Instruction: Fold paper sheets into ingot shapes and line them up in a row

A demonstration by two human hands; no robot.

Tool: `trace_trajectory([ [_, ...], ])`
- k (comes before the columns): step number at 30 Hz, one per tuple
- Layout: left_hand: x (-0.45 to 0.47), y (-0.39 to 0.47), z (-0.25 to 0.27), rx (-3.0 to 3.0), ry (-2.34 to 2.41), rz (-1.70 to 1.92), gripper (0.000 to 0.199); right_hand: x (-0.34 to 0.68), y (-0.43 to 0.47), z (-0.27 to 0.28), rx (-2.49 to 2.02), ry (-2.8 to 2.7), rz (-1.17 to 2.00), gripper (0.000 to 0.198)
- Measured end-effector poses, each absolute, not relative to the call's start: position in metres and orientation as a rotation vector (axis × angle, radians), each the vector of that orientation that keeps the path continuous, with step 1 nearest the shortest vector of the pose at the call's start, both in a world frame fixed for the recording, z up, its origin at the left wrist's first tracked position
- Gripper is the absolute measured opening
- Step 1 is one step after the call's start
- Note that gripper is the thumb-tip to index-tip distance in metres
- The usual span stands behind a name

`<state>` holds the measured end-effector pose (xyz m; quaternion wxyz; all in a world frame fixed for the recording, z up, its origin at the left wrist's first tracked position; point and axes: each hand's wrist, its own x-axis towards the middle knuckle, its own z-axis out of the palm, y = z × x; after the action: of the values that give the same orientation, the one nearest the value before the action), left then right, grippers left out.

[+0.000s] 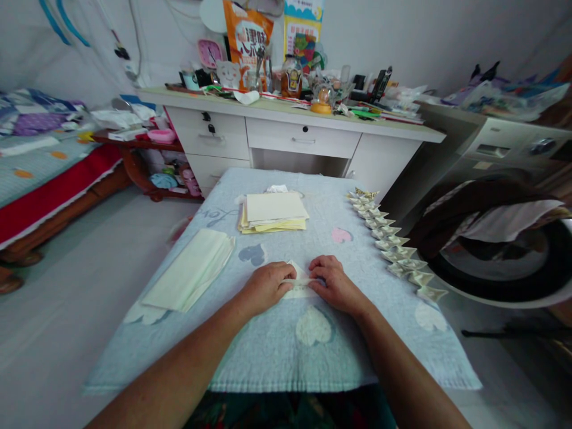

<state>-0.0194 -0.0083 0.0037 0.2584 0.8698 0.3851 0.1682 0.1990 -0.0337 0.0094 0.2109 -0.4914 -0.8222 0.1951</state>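
A small piece of pale folded paper [298,292] lies on the cloth-covered table between my hands. My left hand [270,283] pinches its left end, fingers curled over the edge. At the right end my right hand [333,280] grips the same paper between thumb and fingers. Beyond them sits a stack of cream and yellow paper sheets [276,208]. Off to the left rests a pile of long pale-green folded paper [190,268]. Along the table's right side runs a row of several folded paper pieces [393,241] with pointed ends.
The table wears a light blue cloth [268,357] with heart patterns. A white desk [304,134] crowded with jars, a snack bag [248,44] and a pink clock [210,53] stands behind it. To the right is a washing machine [504,143] with its door open and clothes hanging out.
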Motion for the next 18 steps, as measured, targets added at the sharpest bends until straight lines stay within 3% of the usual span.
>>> trace_trajectory([
  [10,-0.019,-0.009,0.005,2.375,1.121,0.424,0.019,0.195,-0.032,0.004,-1.452,-2.213,0.491,0.007],
  [18,-0.019,-0.010,0.005,2.369,1.252,0.477,0.015,0.194,-0.028,-0.004,-1.537,-2.139,0.441,0.017],
])
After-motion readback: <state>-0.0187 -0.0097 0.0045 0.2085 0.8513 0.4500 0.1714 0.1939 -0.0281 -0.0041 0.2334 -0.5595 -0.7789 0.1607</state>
